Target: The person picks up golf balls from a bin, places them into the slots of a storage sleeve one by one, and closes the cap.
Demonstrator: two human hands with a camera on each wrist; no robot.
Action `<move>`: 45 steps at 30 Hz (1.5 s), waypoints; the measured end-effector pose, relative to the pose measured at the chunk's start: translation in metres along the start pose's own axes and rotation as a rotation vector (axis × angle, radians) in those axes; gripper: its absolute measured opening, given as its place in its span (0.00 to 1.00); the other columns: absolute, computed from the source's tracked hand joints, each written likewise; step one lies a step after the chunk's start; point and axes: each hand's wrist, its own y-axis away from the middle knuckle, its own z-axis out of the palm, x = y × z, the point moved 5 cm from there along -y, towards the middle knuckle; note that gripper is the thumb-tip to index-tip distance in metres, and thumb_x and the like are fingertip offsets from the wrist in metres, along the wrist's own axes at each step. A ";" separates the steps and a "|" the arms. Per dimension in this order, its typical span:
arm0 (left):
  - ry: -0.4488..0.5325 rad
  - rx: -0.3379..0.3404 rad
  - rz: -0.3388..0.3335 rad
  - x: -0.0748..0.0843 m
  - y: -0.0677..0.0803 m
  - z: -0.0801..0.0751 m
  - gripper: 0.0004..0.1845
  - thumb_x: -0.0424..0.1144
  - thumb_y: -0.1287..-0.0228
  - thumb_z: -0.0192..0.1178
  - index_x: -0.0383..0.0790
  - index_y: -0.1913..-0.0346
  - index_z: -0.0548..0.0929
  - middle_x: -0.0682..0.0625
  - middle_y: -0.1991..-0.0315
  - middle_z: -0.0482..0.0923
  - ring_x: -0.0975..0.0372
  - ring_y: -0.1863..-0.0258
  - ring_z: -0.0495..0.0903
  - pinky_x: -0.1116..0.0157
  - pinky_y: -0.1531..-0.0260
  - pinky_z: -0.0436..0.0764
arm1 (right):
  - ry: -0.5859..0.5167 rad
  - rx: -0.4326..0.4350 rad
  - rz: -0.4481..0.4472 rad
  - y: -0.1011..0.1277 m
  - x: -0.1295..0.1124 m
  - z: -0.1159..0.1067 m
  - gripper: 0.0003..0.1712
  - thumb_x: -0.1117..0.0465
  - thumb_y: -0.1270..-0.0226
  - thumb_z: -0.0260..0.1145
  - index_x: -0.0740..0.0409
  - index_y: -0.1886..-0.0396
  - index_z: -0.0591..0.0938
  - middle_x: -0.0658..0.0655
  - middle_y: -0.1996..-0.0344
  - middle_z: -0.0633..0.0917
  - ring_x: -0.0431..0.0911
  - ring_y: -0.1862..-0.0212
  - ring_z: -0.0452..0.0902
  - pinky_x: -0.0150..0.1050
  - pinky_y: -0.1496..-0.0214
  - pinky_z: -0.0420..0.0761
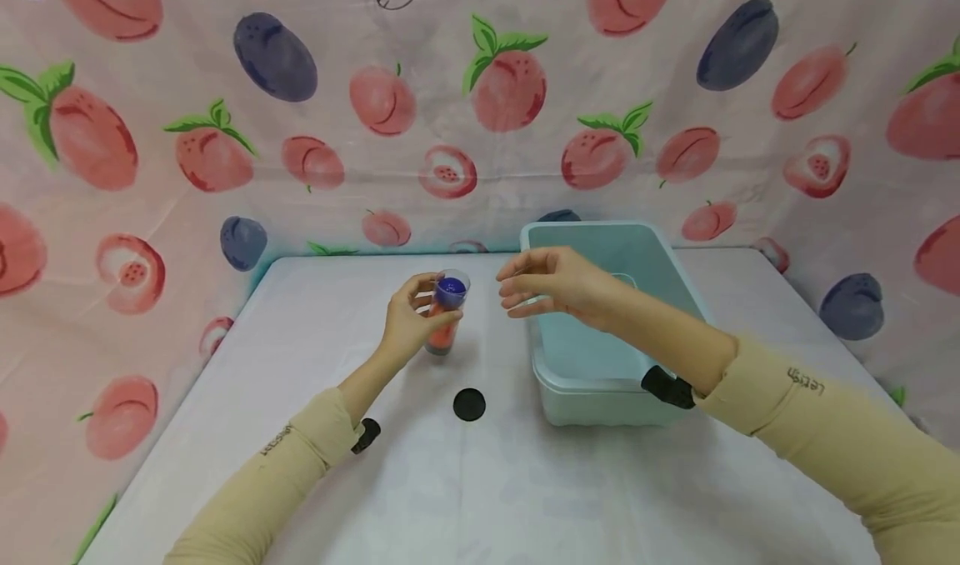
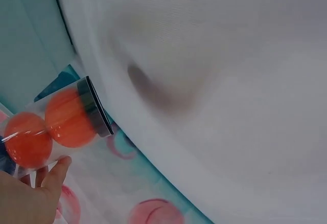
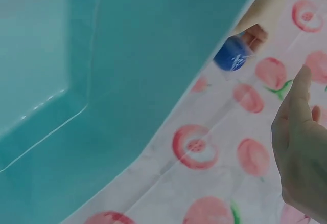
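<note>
We grip a clear tube (image 1: 446, 315) in our left hand (image 1: 411, 319), fingers and thumb curled round its side, so it stands upright on the white table (image 1: 300, 340) with its mouth facing up. That keeps the balls stacked and the top one within reach. Our right hand (image 1: 551, 286) hovers just beside the tube, over the near corner of the blue tub (image 1: 600, 398), fingers relaxed and apart, holding nothing.

Counting: one tube, with a dark ring at its base in the left wrist view. Inside it we count one blue ball (image 1: 451, 287) at the top and two orange balls (image 2: 48, 124) below. One black lid (image 1: 469, 404) lies flat on the table, near the tube and apart from it, which leaves the mouth uncovered. One tub stands to the right; what it holds, we cannot tell.
</note>
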 end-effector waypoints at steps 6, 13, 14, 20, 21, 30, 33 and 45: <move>-0.002 0.019 -0.012 -0.004 0.006 -0.015 0.32 0.29 0.53 0.72 0.36 0.42 0.73 0.39 0.45 0.74 0.49 0.48 0.77 0.57 0.49 0.76 | 0.002 -0.027 -0.041 0.013 0.002 0.020 0.14 0.65 0.34 0.61 0.67 0.51 0.75 0.57 0.62 0.80 0.46 0.59 0.81 0.48 0.49 0.81; -0.018 0.040 -0.027 -0.007 0.014 -0.033 0.31 0.29 0.51 0.71 0.37 0.41 0.72 0.40 0.46 0.73 0.52 0.49 0.76 0.57 0.48 0.77 | 0.031 -0.025 -0.115 0.022 0.014 0.038 0.14 0.65 0.37 0.63 0.67 0.53 0.77 0.57 0.60 0.80 0.46 0.60 0.83 0.43 0.51 0.82; -0.024 0.044 -0.032 -0.008 0.015 -0.035 0.31 0.29 0.51 0.70 0.37 0.41 0.72 0.41 0.46 0.73 0.52 0.48 0.76 0.57 0.48 0.77 | 0.028 -0.025 -0.127 0.023 0.016 0.041 0.14 0.65 0.37 0.63 0.67 0.53 0.77 0.57 0.61 0.80 0.46 0.61 0.83 0.42 0.51 0.82; -0.028 0.063 -0.049 -0.010 0.020 -0.045 0.32 0.29 0.51 0.70 0.37 0.40 0.72 0.41 0.46 0.72 0.52 0.48 0.76 0.59 0.48 0.77 | 0.080 -0.016 -0.241 0.026 0.027 0.057 0.14 0.68 0.39 0.63 0.68 0.54 0.78 0.62 0.59 0.81 0.45 0.60 0.82 0.39 0.52 0.83; -0.023 0.068 -0.048 -0.010 0.021 -0.046 0.32 0.28 0.51 0.70 0.37 0.40 0.72 0.41 0.46 0.72 0.52 0.48 0.76 0.59 0.48 0.78 | 0.099 -0.009 -0.262 0.026 0.030 0.060 0.13 0.68 0.39 0.63 0.67 0.54 0.78 0.63 0.58 0.81 0.45 0.59 0.82 0.38 0.52 0.83; -0.008 0.136 -0.051 -0.016 0.027 -0.065 0.32 0.27 0.51 0.70 0.35 0.40 0.72 0.42 0.48 0.73 0.65 0.56 0.76 0.75 0.57 0.77 | 0.190 -0.016 -0.371 0.010 0.080 0.086 0.11 0.69 0.41 0.65 0.64 0.57 0.79 0.64 0.59 0.81 0.43 0.59 0.80 0.31 0.56 0.82; 0.004 0.152 -0.043 -0.017 0.027 -0.068 0.32 0.26 0.52 0.70 0.34 0.41 0.71 0.41 0.48 0.73 0.69 0.59 0.76 0.78 0.60 0.77 | 0.249 -0.021 -0.404 0.004 0.093 0.093 0.11 0.69 0.41 0.66 0.64 0.58 0.79 0.65 0.60 0.81 0.42 0.61 0.79 0.30 0.57 0.82; -0.002 0.168 -0.043 -0.018 0.030 -0.074 0.31 0.26 0.51 0.70 0.34 0.42 0.72 0.41 0.49 0.73 0.62 0.57 0.76 0.77 0.61 0.77 | 0.317 0.093 -0.387 -0.014 0.124 0.095 0.20 0.68 0.43 0.69 0.67 0.51 0.76 0.66 0.52 0.80 0.58 0.49 0.75 0.46 0.44 0.78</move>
